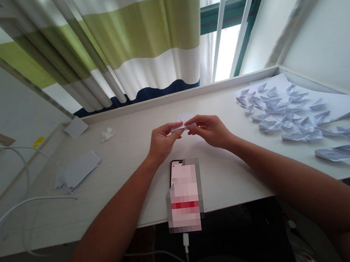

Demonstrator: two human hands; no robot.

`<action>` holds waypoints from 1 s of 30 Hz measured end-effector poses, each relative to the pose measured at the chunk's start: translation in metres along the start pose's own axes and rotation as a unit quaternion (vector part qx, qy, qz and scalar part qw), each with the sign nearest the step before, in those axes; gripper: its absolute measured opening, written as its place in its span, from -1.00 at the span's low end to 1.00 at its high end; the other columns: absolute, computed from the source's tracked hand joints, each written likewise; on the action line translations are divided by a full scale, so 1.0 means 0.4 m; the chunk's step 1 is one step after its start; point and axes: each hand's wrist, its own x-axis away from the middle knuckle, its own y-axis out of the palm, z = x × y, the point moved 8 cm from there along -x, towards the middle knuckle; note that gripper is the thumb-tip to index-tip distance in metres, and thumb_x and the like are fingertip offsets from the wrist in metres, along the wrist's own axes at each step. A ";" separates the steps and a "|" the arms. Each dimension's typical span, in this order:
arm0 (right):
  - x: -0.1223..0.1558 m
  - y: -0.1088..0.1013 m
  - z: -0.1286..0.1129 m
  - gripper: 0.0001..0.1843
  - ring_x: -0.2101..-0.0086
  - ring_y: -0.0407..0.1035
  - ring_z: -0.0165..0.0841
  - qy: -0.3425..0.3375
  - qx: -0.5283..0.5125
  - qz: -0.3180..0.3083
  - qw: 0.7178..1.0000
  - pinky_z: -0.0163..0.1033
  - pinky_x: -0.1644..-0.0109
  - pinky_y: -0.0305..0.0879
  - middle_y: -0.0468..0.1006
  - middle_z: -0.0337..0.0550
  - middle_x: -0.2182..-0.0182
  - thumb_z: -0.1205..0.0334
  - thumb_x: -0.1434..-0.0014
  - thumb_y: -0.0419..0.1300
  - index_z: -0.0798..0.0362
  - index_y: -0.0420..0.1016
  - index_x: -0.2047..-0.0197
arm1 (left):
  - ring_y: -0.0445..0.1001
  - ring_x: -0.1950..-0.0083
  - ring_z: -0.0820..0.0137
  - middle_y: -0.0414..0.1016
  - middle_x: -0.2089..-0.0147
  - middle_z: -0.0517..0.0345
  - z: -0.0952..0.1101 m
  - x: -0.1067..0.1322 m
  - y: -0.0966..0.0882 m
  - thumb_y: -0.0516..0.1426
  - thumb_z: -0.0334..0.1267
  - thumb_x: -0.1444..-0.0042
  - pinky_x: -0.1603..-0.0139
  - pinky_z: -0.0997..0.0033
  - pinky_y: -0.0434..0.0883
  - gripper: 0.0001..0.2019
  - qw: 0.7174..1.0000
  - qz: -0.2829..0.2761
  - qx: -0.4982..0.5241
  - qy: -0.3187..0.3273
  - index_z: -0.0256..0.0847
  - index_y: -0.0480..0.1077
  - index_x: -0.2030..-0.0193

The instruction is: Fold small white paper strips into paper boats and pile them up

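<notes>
Between my two hands, above the middle of the desk, is a small folded white paper (pixel 179 126). My left hand (pixel 163 142) pinches its left end between thumb and fingers. At the other end, my right hand (pixel 210 130) grips the paper with thumb and fingertips. The fingers cover much of it, so its exact folded shape is partly hidden. Below the hands lies a phone (pixel 176 170), its screen largely blurred out, with a white charging cable (pixel 186 242) at its lower end.
Several folded paper boats (pixel 285 111) spread over the right side, some on large white sheets (pixel 343 98). A stack of paper (pixel 83 169), a single sheet (pixel 76 127) and a crumpled scrap (pixel 107 134) lie left. White cables (pixel 29 202) cross the left edge. A raised rim (pixel 147 104) backs the desk.
</notes>
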 end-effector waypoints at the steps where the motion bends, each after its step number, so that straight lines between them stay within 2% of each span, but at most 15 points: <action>1: 0.000 -0.002 -0.004 -0.62 0.20 0.64 -0.22 -0.008 0.009 0.004 1.000 0.01 0.06 0.62 0.74 -0.10 0.18 -0.19 -0.33 0.38 -0.04 0.74 0.09 | 0.70 0.02 0.20 0.78 0.08 0.02 0.000 0.000 0.001 0.47 -0.16 -0.04 0.09 0.17 0.70 -0.74 1.000 -0.003 0.003 -0.003 -0.13 0.75 0.12; 5: 0.000 -0.008 -0.017 -0.67 0.17 0.61 -0.19 -0.017 0.026 0.020 0.999 0.02 0.04 0.59 0.76 -0.09 0.20 -0.14 -0.32 0.40 -0.04 0.76 0.17 | 0.68 0.07 0.25 0.77 0.13 0.06 -0.002 0.000 0.004 0.48 -0.11 -0.04 0.07 0.20 0.69 -0.78 1.000 -0.008 0.014 -0.016 -0.12 0.76 0.20; 9: -0.003 -0.008 0.003 -0.65 0.20 0.60 -0.21 0.032 -0.017 0.025 0.999 0.04 -0.02 0.56 0.75 -0.11 0.28 -0.14 -0.27 0.44 -0.02 0.76 0.24 | 0.67 0.10 0.29 0.75 0.17 0.09 -0.006 0.000 0.006 0.48 -0.03 -0.07 0.02 0.20 0.68 -0.78 0.999 -0.013 0.020 -0.023 -0.11 0.74 0.28; 13: -0.003 -0.002 0.029 -0.66 0.22 0.59 -0.24 0.074 -0.067 0.014 0.995 0.04 -0.05 0.55 0.75 -0.10 0.28 -0.12 -0.21 0.49 0.01 0.76 0.26 | 0.68 0.09 0.25 0.76 0.16 0.05 -0.023 0.000 0.002 0.50 -0.03 -0.06 -0.05 0.12 0.66 -0.75 0.999 -0.023 0.017 -0.040 -0.13 0.74 0.23; 17: -0.002 -0.003 0.047 -0.61 0.22 0.61 -0.24 0.104 -0.099 0.017 0.989 0.05 -0.07 0.59 0.75 -0.09 0.29 -0.15 -0.15 0.54 0.03 0.75 0.28 | 0.70 0.05 0.22 0.77 0.10 0.00 -0.023 0.000 -0.001 0.53 -0.09 -0.01 -0.13 0.10 0.62 -0.68 0.999 -0.032 -0.021 -0.025 -0.15 0.74 0.12; 22: -0.004 -0.007 0.033 -0.51 0.25 0.64 -0.22 0.055 -0.069 0.038 0.995 0.02 0.01 0.62 0.75 -0.08 0.30 -0.25 -0.13 0.52 0.05 0.70 0.25 | 0.72 0.11 0.22 0.77 0.19 0.01 -0.026 -0.001 0.000 0.53 -0.04 -0.01 -0.04 0.14 0.61 -0.52 0.998 -0.028 0.010 -0.059 -0.23 0.68 -0.03; 25: -0.003 -0.012 0.027 -0.50 0.29 0.64 -0.23 0.025 -0.043 0.057 0.997 -0.01 0.06 0.62 0.73 -0.12 0.33 -0.24 -0.16 0.51 0.04 0.67 0.13 | 0.75 0.11 0.18 0.78 0.19 -0.03 -0.036 0.001 0.001 0.54 -0.02 0.02 -0.07 0.13 0.59 -0.42 0.994 -0.025 0.037 -0.096 -0.27 0.63 -0.09; 27: -0.003 -0.011 0.031 -0.48 0.31 0.64 -0.23 0.022 -0.034 0.053 0.998 -0.01 0.08 0.62 0.72 -0.14 0.35 -0.23 -0.18 0.50 0.03 0.65 0.05 | 0.76 0.10 0.15 0.78 0.18 -0.06 -0.041 0.003 0.004 0.54 0.00 0.02 -0.04 0.14 0.59 -0.47 0.992 -0.031 0.042 -0.111 -0.28 0.65 0.00; 30: -0.005 -0.006 0.039 -0.49 0.32 0.64 -0.22 0.025 -0.042 0.038 0.998 -0.01 0.12 0.61 0.73 -0.11 0.33 -0.22 -0.20 0.50 0.04 0.65 0.06 | 0.77 0.10 0.15 0.77 0.19 -0.04 -0.044 0.003 0.006 0.52 0.06 -0.02 0.02 0.20 0.58 -0.57 0.992 -0.037 0.043 -0.117 -0.26 0.67 0.17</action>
